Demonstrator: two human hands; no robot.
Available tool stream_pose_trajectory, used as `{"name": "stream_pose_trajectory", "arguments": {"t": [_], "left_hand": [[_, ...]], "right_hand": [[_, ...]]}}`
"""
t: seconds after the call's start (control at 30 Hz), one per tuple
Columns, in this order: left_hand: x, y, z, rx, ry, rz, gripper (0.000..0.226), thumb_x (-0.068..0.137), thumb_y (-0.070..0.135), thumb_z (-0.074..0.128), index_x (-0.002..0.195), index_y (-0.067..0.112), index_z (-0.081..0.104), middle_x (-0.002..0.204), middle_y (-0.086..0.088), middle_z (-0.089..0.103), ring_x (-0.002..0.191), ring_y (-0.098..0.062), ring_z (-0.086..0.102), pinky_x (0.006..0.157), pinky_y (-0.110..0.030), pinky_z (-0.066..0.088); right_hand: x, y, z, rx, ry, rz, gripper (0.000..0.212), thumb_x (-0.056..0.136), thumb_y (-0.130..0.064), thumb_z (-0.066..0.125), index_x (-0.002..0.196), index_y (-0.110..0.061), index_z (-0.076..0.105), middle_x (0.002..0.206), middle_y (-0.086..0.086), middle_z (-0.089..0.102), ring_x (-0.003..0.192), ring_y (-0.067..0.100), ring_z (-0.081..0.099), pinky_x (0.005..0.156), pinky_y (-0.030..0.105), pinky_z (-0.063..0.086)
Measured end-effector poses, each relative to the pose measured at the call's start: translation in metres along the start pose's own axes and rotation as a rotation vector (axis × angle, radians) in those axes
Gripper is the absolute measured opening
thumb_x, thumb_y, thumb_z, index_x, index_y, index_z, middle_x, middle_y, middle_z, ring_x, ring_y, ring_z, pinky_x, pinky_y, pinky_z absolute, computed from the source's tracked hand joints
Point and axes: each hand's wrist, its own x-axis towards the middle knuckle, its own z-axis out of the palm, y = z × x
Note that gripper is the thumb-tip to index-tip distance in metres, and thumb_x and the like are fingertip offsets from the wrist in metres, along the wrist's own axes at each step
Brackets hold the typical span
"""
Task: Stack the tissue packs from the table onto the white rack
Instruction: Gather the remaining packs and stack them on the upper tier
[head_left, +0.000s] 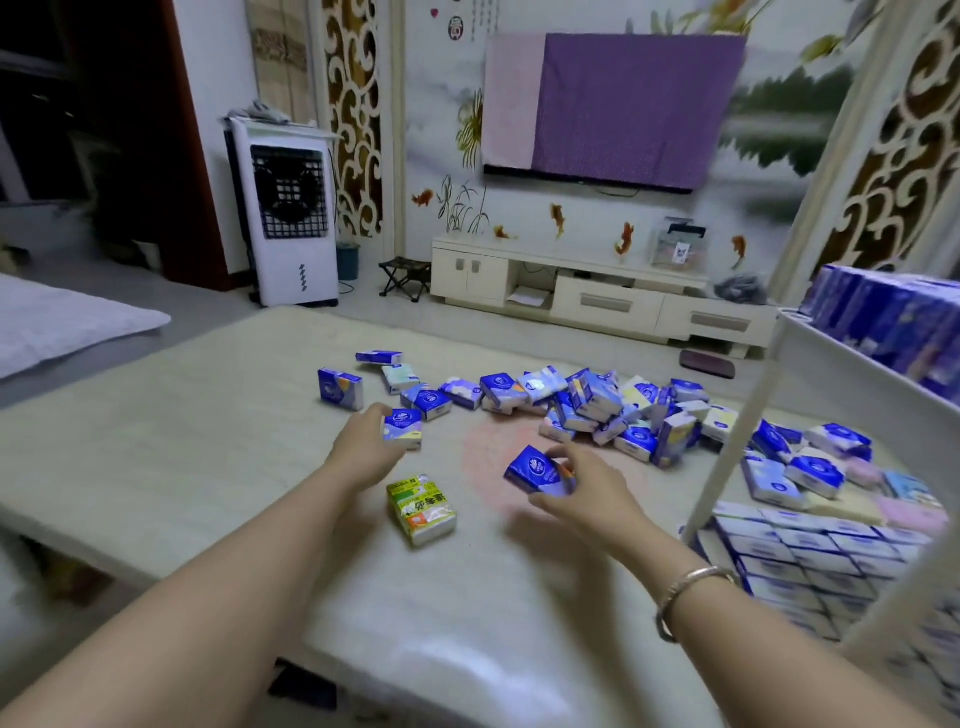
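Blue tissue pack (537, 470) pinched in the right hand (582, 486) just above the table (208, 441); another blue pack (402, 428) gripped by the left hand (363, 447). Green-and-yellow pack (421, 506) lying between both hands. Loose heap of packs (597, 405) beyond, white rack (841, 364) at right holding stacked packs.

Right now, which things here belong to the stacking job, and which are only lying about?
Job: both hands (left, right), each holding a blue pack (left's, right's); the pile; the green pack; the rack.

Lying about: cooler, stool, TV cover.
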Motion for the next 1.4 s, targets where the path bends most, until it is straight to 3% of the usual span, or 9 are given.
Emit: {"name": "stream_pose_trajectory", "arguments": {"t": [0.3,0.5,0.67,0.8,0.9,0.97,1.07,1.2,1.4], "left_hand": [[0.045,-0.001,0.030,0.122,0.003,-0.002,0.058,0.085,0.036,0.061,0.139,0.026,0.042,0.147,-0.013,0.032,0.130,-0.037,0.037,0.105,-0.038,0.033],[0.061,-0.005,0.056,0.169,0.077,-0.031,0.048,0.085,0.027,0.060,0.133,0.026,0.050,0.136,-0.011,0.039,0.126,-0.033,0.037,0.099,-0.037,0.037],[0.043,0.014,0.039,-0.053,0.113,-0.054,0.044,0.077,0.021,0.068,0.117,0.015,0.049,0.112,-0.011,0.057,0.101,-0.030,0.053,0.079,-0.032,0.042],[-0.020,0.050,0.006,-0.518,-0.104,-0.176,0.049,0.081,0.021,0.067,0.118,0.018,0.035,0.103,-0.009,0.059,0.083,-0.018,0.057,0.075,-0.027,0.045],[-0.081,0.084,-0.019,-0.797,-0.245,-0.178,0.052,0.085,0.005,0.059,0.124,0.019,0.028,0.087,-0.008,0.053,0.061,-0.012,0.051,0.055,-0.017,0.046],[-0.119,0.108,-0.037,-0.930,-0.309,-0.097,0.059,0.084,-0.002,0.056,0.129,0.021,0.026,0.088,-0.009,0.053,0.067,-0.015,0.053,0.062,-0.020,0.050],[-0.163,0.146,-0.067,-1.071,-0.377,0.065,0.071,0.081,-0.006,0.056,0.136,0.028,0.028,0.108,-0.013,0.056,0.085,-0.020,0.060,0.070,-0.026,0.052],[-0.220,0.201,-0.111,-1.138,-0.438,0.284,0.056,0.088,-0.010,0.036,0.134,0.021,0.046,0.121,-0.020,0.060,0.091,-0.027,0.061,0.061,-0.029,0.055],[-0.276,0.261,-0.126,-1.117,-0.386,0.499,0.043,0.095,0.000,0.045,0.130,0.025,0.048,0.115,-0.008,0.066,0.099,-0.021,0.067,0.086,-0.032,0.054]], "right_hand": [[0.015,0.021,0.055,-0.425,-0.142,-0.107,0.054,0.100,-0.042,0.032,0.149,-0.029,0.015,0.153,-0.006,0.020,0.147,0.031,-0.006,0.114,0.051,0.017],[0.022,0.025,0.059,-0.456,-0.179,-0.093,0.054,0.100,-0.044,0.029,0.149,-0.030,0.012,0.154,-0.007,0.015,0.146,0.029,-0.012,0.114,0.052,0.013],[0.019,0.027,0.057,-0.359,-0.128,-0.097,0.050,0.099,-0.042,0.036,0.146,-0.031,0.021,0.151,-0.008,0.023,0.147,0.027,-0.004,0.112,0.049,0.020],[-0.003,0.014,0.044,0.023,0.024,-0.071,0.045,0.095,-0.034,0.050,0.137,-0.026,0.037,0.137,-0.004,0.042,0.136,0.028,0.026,0.104,0.037,0.028],[-0.030,-0.020,0.010,0.339,0.105,-0.074,0.041,0.091,-0.026,0.061,0.130,-0.021,0.047,0.128,-0.001,0.054,0.118,0.021,0.048,0.103,0.035,0.037],[-0.056,-0.049,-0.024,0.548,0.101,-0.095,0.039,0.090,-0.028,0.062,0.127,-0.025,0.048,0.121,-0.005,0.058,0.105,0.013,0.056,0.084,0.026,0.047],[-0.097,-0.086,-0.067,0.718,0.086,-0.193,0.040,0.091,-0.030,0.060,0.127,-0.035,0.043,0.110,-0.010,0.060,0.085,0.000,0.059,0.058,0.012,0.037],[-0.147,-0.120,-0.127,0.864,0.112,-0.319,0.033,0.090,-0.031,0.063,0.118,-0.040,0.047,0.112,-0.009,0.063,0.083,0.005,0.066,0.057,0.019,0.045],[-0.202,-0.126,-0.202,0.836,0.169,-0.442,0.023,0.093,-0.022,0.058,0.115,-0.020,0.055,0.116,0.000,0.064,0.108,0.010,0.062,0.085,0.019,0.052]]}}
